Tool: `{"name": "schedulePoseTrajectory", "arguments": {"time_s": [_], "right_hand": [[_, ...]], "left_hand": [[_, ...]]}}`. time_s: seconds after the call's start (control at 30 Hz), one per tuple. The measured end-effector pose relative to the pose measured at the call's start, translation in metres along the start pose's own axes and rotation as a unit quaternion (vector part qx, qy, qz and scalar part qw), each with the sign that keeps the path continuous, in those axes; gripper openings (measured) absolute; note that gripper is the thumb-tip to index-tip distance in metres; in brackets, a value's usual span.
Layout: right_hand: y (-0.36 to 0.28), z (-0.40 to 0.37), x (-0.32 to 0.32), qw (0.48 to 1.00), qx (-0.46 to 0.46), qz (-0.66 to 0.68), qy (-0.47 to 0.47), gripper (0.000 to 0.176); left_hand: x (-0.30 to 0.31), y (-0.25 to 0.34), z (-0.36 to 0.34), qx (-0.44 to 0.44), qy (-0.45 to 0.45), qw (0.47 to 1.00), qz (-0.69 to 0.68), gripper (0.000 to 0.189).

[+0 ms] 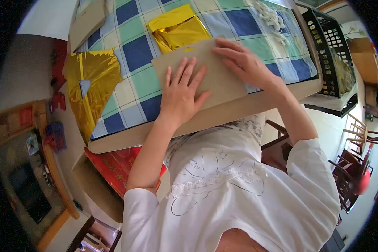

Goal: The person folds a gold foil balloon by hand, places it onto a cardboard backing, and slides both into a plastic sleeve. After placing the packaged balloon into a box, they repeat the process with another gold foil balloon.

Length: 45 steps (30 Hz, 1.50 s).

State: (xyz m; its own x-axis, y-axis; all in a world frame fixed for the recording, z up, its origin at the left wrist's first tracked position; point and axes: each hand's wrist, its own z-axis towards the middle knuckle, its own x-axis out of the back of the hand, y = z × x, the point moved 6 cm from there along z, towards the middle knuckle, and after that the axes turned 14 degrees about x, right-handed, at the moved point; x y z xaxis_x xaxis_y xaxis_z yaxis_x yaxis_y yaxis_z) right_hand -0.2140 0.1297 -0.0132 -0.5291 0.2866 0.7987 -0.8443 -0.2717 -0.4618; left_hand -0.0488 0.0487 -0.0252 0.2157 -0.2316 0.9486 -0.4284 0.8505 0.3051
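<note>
A flat brown cardboard sheet (222,90) lies near the front edge of the table, with a small yellow mark close to its far edge. My left hand (182,92) rests on its left part, palm down and fingers spread. Over the sheet's right edge is my right hand (245,63), slightly blurred, its fingers stretched out and holding nothing. Just beyond the sheet sits a folded piece of shiny gold foil (178,29), partly overlapped by the cardboard. Another gold foil piece (90,84), with a hole in it, hangs over the table's left edge.
A blue, green and white checked cloth (134,54) covers the table. More cardboard (88,23) lies at the far left. White crumpled strands (271,19) lie at the far right. A black plastic crate (323,46) stands beyond the right edge, and a red patterned box (113,166) is below the left corner.
</note>
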Motion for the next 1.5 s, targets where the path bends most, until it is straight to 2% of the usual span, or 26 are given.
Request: {"name": "schedulePoseTrajectory", "arguments": {"time_s": [0.07,0.17,0.27,0.37,0.47,0.57,0.77,0.87,0.97,1.07,1.17,1.23,1.3,1.33,1.4,1.5], "right_hand": [[0.003,-0.002,0.008,0.999,0.031,-0.027,0.028,0.031],[0.015,0.000,0.013,0.996,-0.047,0.025,0.067,0.025],[0.028,0.036,0.021,0.990,-0.123,-0.059,0.039,0.026],[0.062,0.064,0.004,0.968,-0.247,-0.042,0.001,0.034],[0.072,0.082,-0.008,0.953,-0.284,-0.051,-0.091,0.040],[0.081,0.086,-0.013,0.952,-0.286,-0.043,-0.100,0.032],[0.084,0.085,-0.014,0.946,-0.301,0.003,-0.123,0.031],[0.089,0.084,-0.017,0.945,-0.298,-0.010,-0.136,0.038],[0.076,0.072,-0.002,0.963,-0.265,-0.011,-0.042,0.038],[0.068,0.049,0.007,0.963,-0.268,0.009,0.032,0.032],[0.080,0.068,0.009,0.977,-0.180,-0.083,0.083,0.033],[0.088,0.101,0.008,0.979,-0.100,-0.074,0.163,0.034],[0.121,0.135,-0.008,0.976,-0.066,-0.140,0.154,0.026],[0.135,0.145,-0.016,0.986,-0.123,-0.062,0.095,0.026],[0.158,0.157,-0.036,0.969,-0.226,0.095,-0.026,0.024],[0.175,0.169,-0.037,0.986,-0.166,0.006,-0.033,0.024]], "left_hand": [[-0.002,-0.001,0.001,0.000,-0.003,1.000,0.004,0.062],[-0.001,-0.001,0.001,0.004,-0.005,1.000,0.002,0.062],[-0.001,0.000,0.000,0.004,-0.010,1.000,0.004,0.063],[-0.001,0.000,0.000,0.001,-0.003,1.000,0.011,0.063],[-0.002,-0.001,-0.001,0.000,0.008,1.000,0.005,0.063],[-0.001,-0.002,-0.002,0.001,0.012,1.000,-0.008,0.063],[0.001,-0.004,-0.005,0.008,0.023,1.000,-0.015,0.062],[0.000,-0.004,-0.005,0.009,0.023,1.000,-0.011,0.061],[0.001,-0.003,-0.005,0.007,0.035,0.999,-0.006,0.058],[0.001,-0.005,-0.005,0.017,0.027,0.999,-0.009,0.058],[0.001,-0.004,-0.006,0.013,0.022,1.000,-0.006,0.058],[0.001,-0.003,-0.005,0.008,0.025,1.000,-0.004,0.058],[0.000,-0.003,-0.005,0.004,0.029,1.000,-0.004,0.059],[0.000,-0.003,-0.004,0.005,0.031,1.000,0.001,0.059],[0.000,-0.002,-0.004,0.011,0.037,0.999,0.010,0.060],[0.001,-0.003,-0.004,0.012,0.031,0.999,-0.008,0.060]]}}
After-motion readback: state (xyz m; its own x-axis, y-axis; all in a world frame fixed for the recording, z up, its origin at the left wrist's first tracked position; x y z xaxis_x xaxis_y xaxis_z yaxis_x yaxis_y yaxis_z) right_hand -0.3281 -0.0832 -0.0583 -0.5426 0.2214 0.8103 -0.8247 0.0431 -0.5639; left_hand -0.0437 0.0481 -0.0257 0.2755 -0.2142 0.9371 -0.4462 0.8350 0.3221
